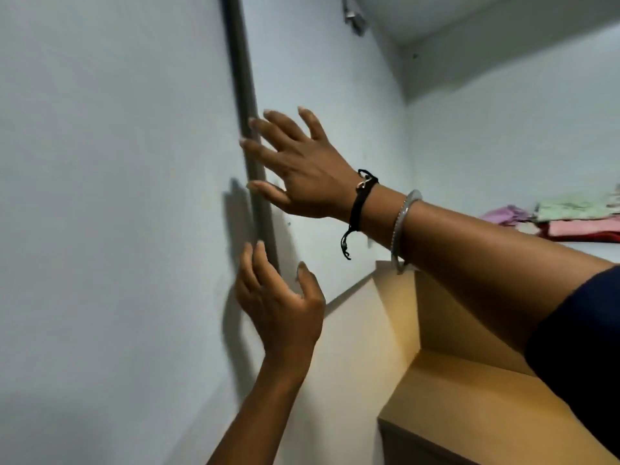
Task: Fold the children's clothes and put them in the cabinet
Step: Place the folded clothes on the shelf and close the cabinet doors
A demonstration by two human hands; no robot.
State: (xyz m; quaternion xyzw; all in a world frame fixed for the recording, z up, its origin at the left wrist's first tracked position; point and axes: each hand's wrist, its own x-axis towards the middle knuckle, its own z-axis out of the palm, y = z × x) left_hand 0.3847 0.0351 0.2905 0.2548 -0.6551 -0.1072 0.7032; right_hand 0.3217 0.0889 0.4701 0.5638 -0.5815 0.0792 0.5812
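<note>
A pale cabinet door (110, 196) fills the left of the head view, with its dark grey edge (246, 105) running down the middle. My right hand (302, 169), with a black cord and a bangle on the wrist, is spread open with fingertips on that edge. Below it my left hand (281, 300) is open, its fingertips at the same edge. Neither hand holds anything. Folded children's clothes (570, 218), pink, green and red, lie stacked on a white shelf (600, 248) at the right inside the cabinet.
A tan wooden cabinet panel (463, 391) sits below the shelf at the lower right. The white inner wall (335, 78) of the cabinet lies behind my right hand. A small metal fitting (352, 15) shows at the top.
</note>
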